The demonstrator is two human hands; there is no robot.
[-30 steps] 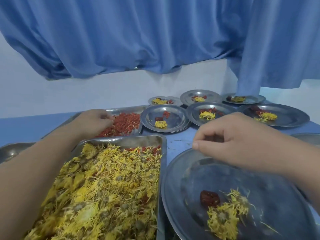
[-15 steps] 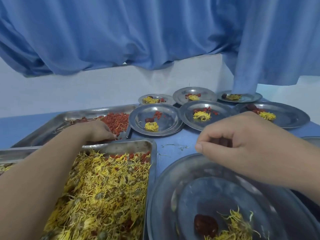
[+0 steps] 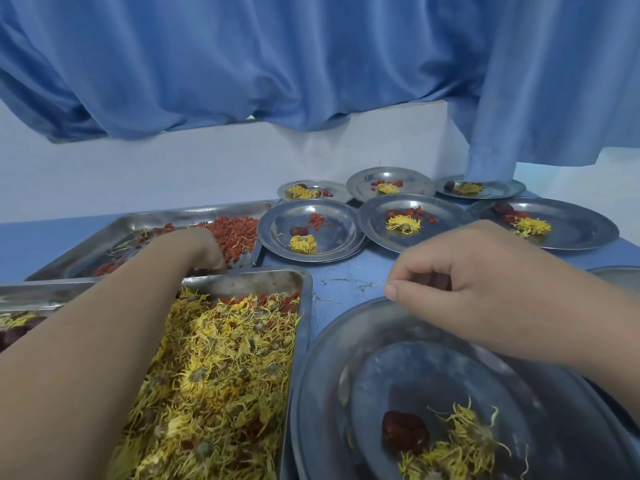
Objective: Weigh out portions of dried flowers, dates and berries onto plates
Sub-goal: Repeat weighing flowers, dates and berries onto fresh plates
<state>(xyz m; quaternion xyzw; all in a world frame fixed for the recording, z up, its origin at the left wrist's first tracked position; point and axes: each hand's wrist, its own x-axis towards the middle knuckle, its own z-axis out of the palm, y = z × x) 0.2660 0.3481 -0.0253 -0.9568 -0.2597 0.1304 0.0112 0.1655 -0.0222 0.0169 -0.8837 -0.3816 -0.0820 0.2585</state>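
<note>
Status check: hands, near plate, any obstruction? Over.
Left hand down in berry tray, grip hidden. Right hand curled above near plate. Plate: date, flowers, no berries. Nothing blocking.

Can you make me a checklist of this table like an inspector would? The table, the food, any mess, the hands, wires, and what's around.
Surface: blue table, showing between trays and plates.
Job's things: tray of yellow dried flowers; red berries in the tray behind; near plate with one date and a flower clump, no berries; six far plates with small portions.
Clutter: stray petals on the table.
Hands: left hand down in the berries, its grip hidden; right hand above the near plate, curled, nothing visible in it.
Cables: nothing seen.
Surroundings: blue curtain over a white wall.
</note>
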